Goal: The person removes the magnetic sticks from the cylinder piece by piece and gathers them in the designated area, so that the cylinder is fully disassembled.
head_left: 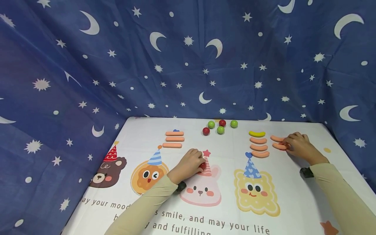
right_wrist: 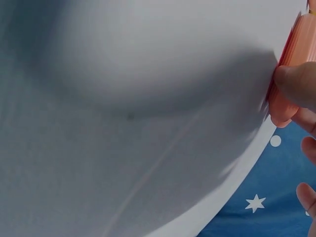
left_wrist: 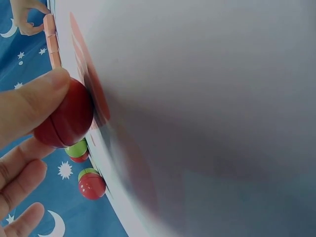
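Observation:
My left hand (head_left: 189, 164) pinches a glossy red ball (left_wrist: 69, 116) between thumb and fingers, low over the white tablecloth at the printed rabbit's hat. A groove runs round the ball. Off to the right, my right hand (head_left: 300, 148) pinches the end of a curved pinkish-orange toy sausage (head_left: 278, 146), its thumb on the near side in the right wrist view. Another such sausage (head_left: 276, 138) lies just behind it. Left of these, a yellow curved piece (head_left: 257, 133) and three curved sausages (head_left: 258, 147) form a column.
Three straight pink sausages (head_left: 173, 139) lie in a stack of rows at the back left. Red balls (head_left: 206, 131) and green balls (head_left: 220, 130) sit in a group at the back middle. A dark blue curtain (head_left: 182, 65) with moons and stars hangs behind the table.

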`<move>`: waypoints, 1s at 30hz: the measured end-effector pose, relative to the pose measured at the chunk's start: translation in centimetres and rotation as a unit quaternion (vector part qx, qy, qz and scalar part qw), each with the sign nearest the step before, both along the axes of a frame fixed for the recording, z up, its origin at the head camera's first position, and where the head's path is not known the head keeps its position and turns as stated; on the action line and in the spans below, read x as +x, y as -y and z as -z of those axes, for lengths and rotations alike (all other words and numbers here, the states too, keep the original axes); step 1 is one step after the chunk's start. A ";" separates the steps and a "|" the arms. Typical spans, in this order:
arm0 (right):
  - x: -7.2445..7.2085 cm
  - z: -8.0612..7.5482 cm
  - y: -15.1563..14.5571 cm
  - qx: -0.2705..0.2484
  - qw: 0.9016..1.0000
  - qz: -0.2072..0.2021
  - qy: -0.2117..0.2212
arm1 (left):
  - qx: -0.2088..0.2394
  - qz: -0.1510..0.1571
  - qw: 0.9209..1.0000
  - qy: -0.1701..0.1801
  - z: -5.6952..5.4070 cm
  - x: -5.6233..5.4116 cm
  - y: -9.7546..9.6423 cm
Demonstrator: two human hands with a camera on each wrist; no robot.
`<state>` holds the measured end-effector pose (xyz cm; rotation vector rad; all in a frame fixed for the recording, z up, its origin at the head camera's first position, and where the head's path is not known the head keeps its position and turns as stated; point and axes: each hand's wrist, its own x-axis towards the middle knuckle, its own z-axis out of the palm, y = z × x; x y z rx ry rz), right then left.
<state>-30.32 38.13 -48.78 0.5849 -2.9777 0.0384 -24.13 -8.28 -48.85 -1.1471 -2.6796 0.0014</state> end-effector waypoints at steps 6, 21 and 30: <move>0.0 0.1 0.0 0.000 1.000 0.010 -0.004 | -0.003 -0.001 1.000 0.006 0.2 -0.1 0.2; -0.1 0.2 -0.7 0.005 0.999 0.036 0.025 | -0.001 0.001 1.000 0.027 -0.3 -0.4 1.6; 0.0 0.5 -0.8 0.002 0.999 0.035 0.019 | 0.028 -0.006 0.999 0.038 0.0 -0.7 2.1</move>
